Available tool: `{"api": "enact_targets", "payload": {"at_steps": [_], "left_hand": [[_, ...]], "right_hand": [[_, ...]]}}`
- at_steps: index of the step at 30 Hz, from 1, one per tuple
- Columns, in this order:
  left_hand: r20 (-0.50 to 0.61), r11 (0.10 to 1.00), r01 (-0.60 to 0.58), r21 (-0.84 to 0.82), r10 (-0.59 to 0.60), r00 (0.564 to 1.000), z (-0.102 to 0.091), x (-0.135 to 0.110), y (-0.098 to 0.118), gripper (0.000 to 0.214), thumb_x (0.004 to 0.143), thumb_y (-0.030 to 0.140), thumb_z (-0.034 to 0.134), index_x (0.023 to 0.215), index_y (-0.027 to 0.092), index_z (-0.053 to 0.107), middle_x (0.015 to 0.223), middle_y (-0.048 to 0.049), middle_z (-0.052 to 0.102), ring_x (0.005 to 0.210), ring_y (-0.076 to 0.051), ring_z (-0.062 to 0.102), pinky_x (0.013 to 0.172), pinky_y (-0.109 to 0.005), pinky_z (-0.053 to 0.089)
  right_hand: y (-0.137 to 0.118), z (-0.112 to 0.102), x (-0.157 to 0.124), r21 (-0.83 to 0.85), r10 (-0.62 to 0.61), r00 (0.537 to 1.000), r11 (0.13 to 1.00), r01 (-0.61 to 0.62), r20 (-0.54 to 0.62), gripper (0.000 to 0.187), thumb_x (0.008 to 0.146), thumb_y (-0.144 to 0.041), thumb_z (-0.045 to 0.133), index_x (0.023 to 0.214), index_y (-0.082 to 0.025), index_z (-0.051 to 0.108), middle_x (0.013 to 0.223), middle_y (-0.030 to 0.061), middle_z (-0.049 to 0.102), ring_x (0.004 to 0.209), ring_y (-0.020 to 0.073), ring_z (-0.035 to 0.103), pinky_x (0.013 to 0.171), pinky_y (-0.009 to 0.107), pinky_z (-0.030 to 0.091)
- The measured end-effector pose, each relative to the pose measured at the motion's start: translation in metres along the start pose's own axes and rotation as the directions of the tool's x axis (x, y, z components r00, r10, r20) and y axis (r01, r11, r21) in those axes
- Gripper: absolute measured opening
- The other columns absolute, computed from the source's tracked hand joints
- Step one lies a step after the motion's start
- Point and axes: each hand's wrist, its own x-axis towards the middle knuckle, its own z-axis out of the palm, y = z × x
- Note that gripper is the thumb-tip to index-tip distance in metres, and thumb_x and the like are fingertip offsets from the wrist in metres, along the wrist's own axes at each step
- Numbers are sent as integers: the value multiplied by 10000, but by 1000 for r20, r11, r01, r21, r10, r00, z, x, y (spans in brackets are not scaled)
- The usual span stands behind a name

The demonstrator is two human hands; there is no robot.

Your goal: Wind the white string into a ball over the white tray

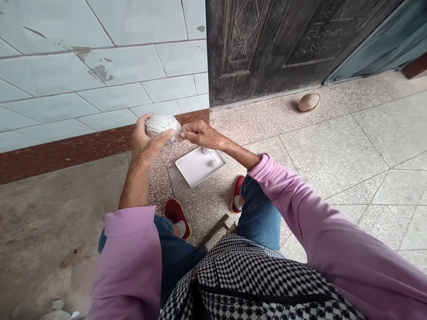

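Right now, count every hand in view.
2. The left hand grips the white bundle around its left side; the right hand pinches at the bundle's right end. Some fingers are hidden, but no other hand shows.

1. On my feed, the ball (161, 124) shows shiny strands, plastic-like, though I can't be sure from here.
2. I see a smooth tray (196, 168) with a soft sheen.
3. The wall tiles (176, 58) are glazed and smooth, with rough chips.
4. The door (267, 49) bears raised, weathered relief with a dull finish.
5. The speckled floor (333, 151) looks like polished stone.
6. I make out matt cloth sleeves (130, 258) and denim trousers (262, 220).
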Motion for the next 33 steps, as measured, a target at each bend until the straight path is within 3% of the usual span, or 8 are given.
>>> {"api": "enact_targets", "payload": {"at_steps": [3, 5, 11, 16, 22, 27, 30, 33], "left_hand": [[30, 995, 98, 2, -98, 995, 4, -11, 23, 786, 775, 391, 1111, 1438, 161, 756, 1454, -166, 867, 1367, -417, 809, 1309, -626, 656], [109, 991, 137, 8, -137, 984, 7, -17, 35, 785, 754, 439, 1102, 1417, 159, 790, 1405, -167, 886, 1348, -431, 826, 1317, -644, 655], [387, 985, 165, 51, -171, 906, 10, -25, 56, 851, 697, 680, 1100, 1376, 227, 856, 1322, -141, 909, 1356, -508, 855, 1255, -669, 711], [517, 984, 177, -25, -139, 845, 18, -30, 57, 866, 686, 684, 1134, 1390, 240, 894, 1233, -132, 901, 1234, -502, 881, 1128, -641, 768], [490, 944, 194, -267, -41, 871, 21, -33, 46, 949, 617, 591, 1217, 1436, 250, 882, 1282, -167, 882, 1320, -529, 867, 1152, -658, 772], [464, 856, 252, -452, -15, 886, 21, -38, 56, 1061, 571, 583, 1252, 1509, 282, 857, 1384, -176, 876, 1421, -540, 841, 1198, -688, 765], [357, 793, 262, -550, -60, 932, 21, -38, 67, 1092, 569, 690, 1238, 1482, 243, 840, 1411, -222, 873, 1539, -577, 778, 1231, -709, 763], [197, 760, 182, -624, -72, 978, 19, -32, 70, 1057, 611, 801, 1179, 1415, 226, 804, 1471, -250, 857, 1732, -601, 626, 1289, -716, 737]], "right_hand": [[-3, -8, 3, 117, -8, 999, 993, 14, -53, 542, 1349, -594, 790, 1018, -178, 684, 780, -69, 469, 784, 136, 468, 753, 257, 445], [-3, -13, 5, 166, -6, 997, 986, 18, -77, 615, 1313, -689, 837, 1006, -195, 637, 796, -69, 471, 752, 125, 432, 707, 231, 424], [3, -16, 7, 173, -60, 992, 982, 78, -108, 628, 1303, -646, 884, 959, -201, 606, 798, -66, 456, 777, 127, 403, 704, 220, 401], [2, -16, 8, 150, -5, 993, 988, 23, -115, 611, 1296, -550, 905, 932, -225, 538, 798, -58, 452, 798, 135, 414, 695, 208, 407], [11, -17, 12, 176, 10, 990, 984, 15, -139, 627, 1298, -598, 894, 958, -237, 510, 793, -68, 428, 752, 120, 366, 638, 203, 339], [22, -17, 21, 230, 72, 991, 972, -45, -109, 685, 1239, -643, 972, 962, -253, 482, 777, -87, 427, 731, 110, 382, 639, 204, 332], [22, -15, 24, 219, 120, 981, 972, -85, -152, 656, 1254, -565, 962, 929, -248, 488, 785, -86, 452, 750, 114, 408, 673, 215, 376], [17, -9, 22, 134, 101, 980, 988, -79, -170, 574, 1283, -414, 904, 890, -228, 529, 796, -78, 507, 808, 118, 483, 743, 229, 423]]}}
